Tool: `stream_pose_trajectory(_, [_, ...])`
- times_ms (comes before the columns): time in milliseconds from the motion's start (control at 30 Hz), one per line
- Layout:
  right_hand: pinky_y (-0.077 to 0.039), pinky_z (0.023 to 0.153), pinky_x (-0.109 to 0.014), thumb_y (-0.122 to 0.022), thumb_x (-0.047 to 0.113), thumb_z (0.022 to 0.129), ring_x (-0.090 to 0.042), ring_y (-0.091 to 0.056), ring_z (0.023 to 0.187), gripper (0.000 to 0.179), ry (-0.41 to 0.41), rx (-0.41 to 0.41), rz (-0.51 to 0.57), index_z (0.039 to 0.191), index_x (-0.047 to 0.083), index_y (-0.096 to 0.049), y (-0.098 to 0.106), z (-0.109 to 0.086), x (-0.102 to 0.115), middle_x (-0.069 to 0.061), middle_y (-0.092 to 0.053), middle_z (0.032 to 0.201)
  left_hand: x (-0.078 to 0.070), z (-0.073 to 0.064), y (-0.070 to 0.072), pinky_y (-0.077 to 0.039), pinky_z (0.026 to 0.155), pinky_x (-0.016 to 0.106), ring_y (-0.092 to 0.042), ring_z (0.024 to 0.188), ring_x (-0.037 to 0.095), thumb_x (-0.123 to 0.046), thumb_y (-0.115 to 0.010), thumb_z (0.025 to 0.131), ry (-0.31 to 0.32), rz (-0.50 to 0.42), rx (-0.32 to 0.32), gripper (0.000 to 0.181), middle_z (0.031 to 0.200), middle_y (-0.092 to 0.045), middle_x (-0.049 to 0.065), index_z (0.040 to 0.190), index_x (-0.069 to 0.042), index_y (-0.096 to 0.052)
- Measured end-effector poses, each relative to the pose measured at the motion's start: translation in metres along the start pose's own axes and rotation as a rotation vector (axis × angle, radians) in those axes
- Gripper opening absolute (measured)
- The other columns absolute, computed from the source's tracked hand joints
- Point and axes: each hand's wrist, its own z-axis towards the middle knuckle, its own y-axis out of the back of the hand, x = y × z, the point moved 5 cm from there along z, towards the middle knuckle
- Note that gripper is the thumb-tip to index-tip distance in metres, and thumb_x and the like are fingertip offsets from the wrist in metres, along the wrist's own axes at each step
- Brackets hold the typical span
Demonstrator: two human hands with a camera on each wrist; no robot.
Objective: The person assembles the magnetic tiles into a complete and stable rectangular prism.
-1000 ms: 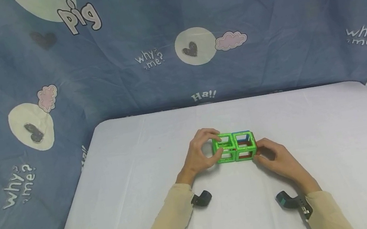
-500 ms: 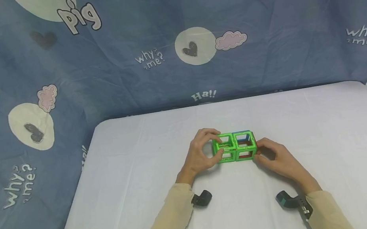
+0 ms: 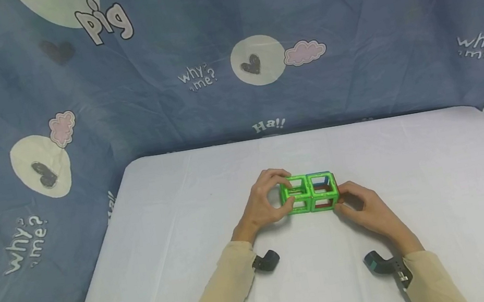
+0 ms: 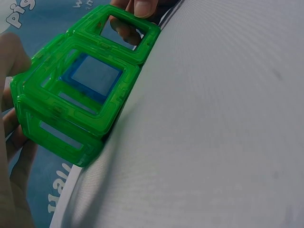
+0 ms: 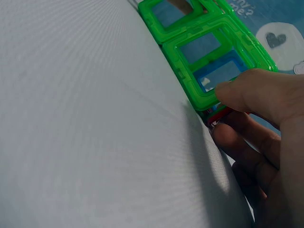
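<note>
A hollow block of two joined cubes made of see-through magnetic tiles (image 3: 309, 194) rests on the white table, mostly green. One blue tile (image 4: 90, 93) shows through the frames at the back. At the block's right end a red tile (image 5: 219, 114) shows beside the right fingers. My left hand (image 3: 261, 205) grips the left end, thumb on the near side and fingers over the far side. With thumb and fingertips, my right hand (image 3: 371, 211) pinches the right end near the bottom. The fingers partly hide both ends of the block.
The white-covered table (image 3: 191, 190) extends around the block on every side. A blue printed curtain (image 3: 197, 110) hangs behind its far edge and along the left. Each wrist carries a small black camera, one at the left wrist (image 3: 268, 261) and one at the right wrist (image 3: 378, 263).
</note>
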Motion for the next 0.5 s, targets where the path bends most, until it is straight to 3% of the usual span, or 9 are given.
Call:
stream_pose_trajectory(167, [-0.037, 0.108, -0.050, -0.069, 0.019, 0.087, -0.006, -0.054, 0.104, 0.026, 0.002, 0.001, 0.001, 0.112, 0.020, -0.062, 0.000, 0.000, 0.000, 0.004, -0.064, 0.105, 0.000, 0.000, -0.001, -0.043, 0.103, 0.031, -0.052, 0.113, 0.016, -0.021, -0.070, 0.073, 0.013, 0.017, 0.010, 0.020, 0.115, -0.060, 0.001, 0.090, -0.015, -0.063])
stream_pose_trajectory(300, [-0.036, 0.108, -0.050, -0.068, 0.013, 0.086, -0.013, -0.055, 0.104, 0.027, -0.007, 0.000, 0.000, 0.112, 0.015, -0.062, 0.003, -0.001, 0.014, -0.002, -0.065, 0.105, 0.001, 0.000, -0.001, -0.043, 0.103, 0.031, -0.051, 0.113, 0.016, -0.022, -0.069, 0.073, 0.019, 0.018, 0.014, 0.020, 0.115, -0.060, 0.000, 0.091, -0.016, -0.063])
stream_pose_trajectory(400, [-0.036, 0.109, -0.050, -0.069, 0.011, 0.086, -0.015, -0.055, 0.105, 0.027, -0.012, 0.001, -0.011, 0.112, 0.013, -0.062, 0.003, -0.001, 0.013, -0.002, -0.065, 0.104, 0.001, -0.001, -0.001, -0.043, 0.104, 0.031, -0.052, 0.113, 0.016, -0.021, -0.069, 0.073, 0.020, 0.019, 0.017, 0.019, 0.115, -0.060, 0.001, 0.090, -0.016, -0.063])
stream_pose_trajectory(500, [-0.036, 0.109, -0.048, -0.069, 0.017, 0.086, -0.008, -0.054, 0.105, 0.027, -0.002, -0.002, -0.015, 0.111, 0.019, -0.062, 0.000, 0.000, 0.001, 0.004, -0.064, 0.103, 0.000, -0.001, -0.001, -0.043, 0.103, 0.032, -0.052, 0.112, 0.018, -0.019, -0.070, 0.073, 0.019, 0.012, 0.017, 0.019, 0.115, -0.061, 0.002, 0.090, -0.014, -0.064])
